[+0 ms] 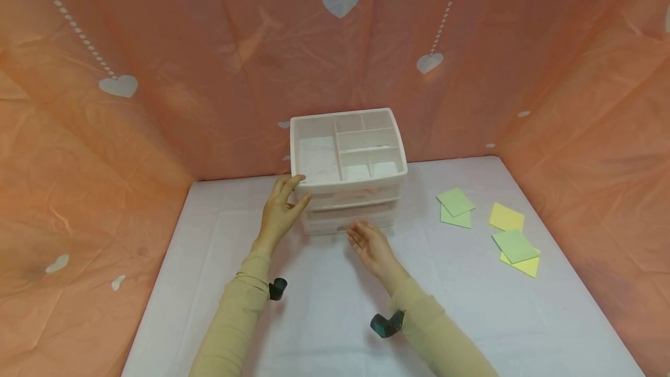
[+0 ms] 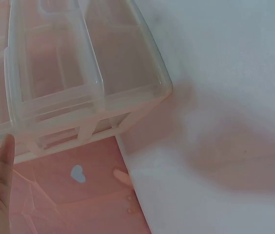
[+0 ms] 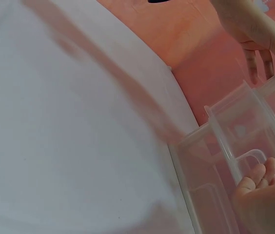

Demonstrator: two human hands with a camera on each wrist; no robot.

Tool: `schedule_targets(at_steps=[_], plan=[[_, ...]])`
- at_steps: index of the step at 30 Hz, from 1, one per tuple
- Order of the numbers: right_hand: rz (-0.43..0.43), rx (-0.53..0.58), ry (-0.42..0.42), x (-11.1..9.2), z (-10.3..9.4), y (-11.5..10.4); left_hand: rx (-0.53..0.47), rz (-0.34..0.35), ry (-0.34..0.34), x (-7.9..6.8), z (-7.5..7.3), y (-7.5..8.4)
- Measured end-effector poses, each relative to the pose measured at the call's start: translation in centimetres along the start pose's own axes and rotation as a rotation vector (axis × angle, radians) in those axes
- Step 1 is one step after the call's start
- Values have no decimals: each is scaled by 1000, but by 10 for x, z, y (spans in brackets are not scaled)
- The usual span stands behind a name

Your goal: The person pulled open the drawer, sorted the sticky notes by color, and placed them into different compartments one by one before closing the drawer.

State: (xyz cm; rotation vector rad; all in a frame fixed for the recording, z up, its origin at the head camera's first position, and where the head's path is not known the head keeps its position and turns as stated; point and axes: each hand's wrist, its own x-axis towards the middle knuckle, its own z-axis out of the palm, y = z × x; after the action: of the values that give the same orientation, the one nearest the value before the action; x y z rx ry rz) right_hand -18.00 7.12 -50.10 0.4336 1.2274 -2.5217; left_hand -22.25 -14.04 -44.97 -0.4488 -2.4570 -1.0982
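A white plastic drawer organizer (image 1: 349,181) with see-through drawers stands at the back of the table, its top split into compartments. My left hand (image 1: 280,208) rests at its front left corner, fingers on the top rim and thumb against the front; in the left wrist view, straight fingers (image 2: 5,163) lie along its edge. My right hand (image 1: 373,248) is low in front of the organizer with bent fingers. In the right wrist view its fingertips (image 3: 269,165) overlap a drawer's curved handle (image 3: 252,154); I cannot tell whether they hook it. The drawers look pushed in.
Green and yellow sticky notes (image 1: 515,246) lie in loose groups on the right of the white-covered table (image 1: 324,319). One pair of green notes (image 1: 455,202) is closer to the organizer. A pink curtain (image 1: 235,74) with white hearts surrounds the back and sides.
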Motion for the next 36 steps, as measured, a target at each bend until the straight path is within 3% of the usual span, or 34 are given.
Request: schedule_targets(at_steps=[19,36], plan=[[56,6,32,-19,-5,5,-3,11,6,0,0,1],[119,-48,-20,-41,-14,6,0,2,5,0,0,2]])
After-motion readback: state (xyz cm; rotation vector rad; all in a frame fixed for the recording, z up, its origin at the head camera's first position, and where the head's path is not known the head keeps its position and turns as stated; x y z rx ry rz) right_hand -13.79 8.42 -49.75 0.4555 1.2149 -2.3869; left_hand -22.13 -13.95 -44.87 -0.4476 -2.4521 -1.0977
